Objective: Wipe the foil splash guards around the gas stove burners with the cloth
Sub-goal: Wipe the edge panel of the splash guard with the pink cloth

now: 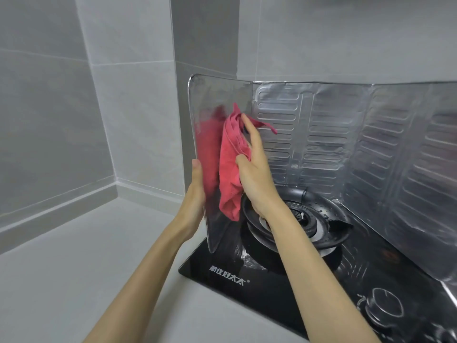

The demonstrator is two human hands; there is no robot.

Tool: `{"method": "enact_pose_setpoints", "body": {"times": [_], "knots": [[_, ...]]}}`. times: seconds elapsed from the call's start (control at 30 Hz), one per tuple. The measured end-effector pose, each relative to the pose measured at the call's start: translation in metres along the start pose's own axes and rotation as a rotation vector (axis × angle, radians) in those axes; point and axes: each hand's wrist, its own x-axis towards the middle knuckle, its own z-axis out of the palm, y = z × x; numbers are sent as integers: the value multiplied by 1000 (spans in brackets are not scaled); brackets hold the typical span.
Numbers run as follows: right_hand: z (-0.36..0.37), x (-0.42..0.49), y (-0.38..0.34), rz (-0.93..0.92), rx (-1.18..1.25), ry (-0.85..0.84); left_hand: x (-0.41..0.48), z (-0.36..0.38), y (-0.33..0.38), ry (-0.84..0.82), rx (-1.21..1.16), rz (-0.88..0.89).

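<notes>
Right hand (252, 169) pinches the cloth (230, 169) against the left foil panel (217, 100); left hand (195, 194) braces its edge, fingers hidden, grip unclear. Next, probably light strokes rearward.

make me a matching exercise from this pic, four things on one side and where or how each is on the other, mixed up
Things:
1 cloth
2 left hand
3 right hand
4 burner

Place or state:
a sits on the black stove top
b holds the outer edge of the foil guard
c pink, against the foil guard
d grips the cloth

Pairs: 1-c, 2-b, 3-d, 4-a
</notes>
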Motion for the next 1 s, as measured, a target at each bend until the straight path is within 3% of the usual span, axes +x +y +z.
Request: {"method": "enact_pose_setpoints", "body": {"times": [0.13,0.4,0.57,0.67,0.87,1.0], "knots": [[3,-6,1,1,-76,-66,0,3,1,22,-40,23],[-6,-13,37,183,-173,-2,6,-3,-6,24,-68,-9],[-8,-12,52,305,-64,53,3,-2,-3,4,-56,-7],[-7,-6,32,256,-14,78,3,-1,-2,11,-53,-3],[-4,2,-11,-30,90,15,2,1,-2,-47,60,24],[1,-4,-5,-20,-18,-54,2,1,-3,-65,62,-1]]}}
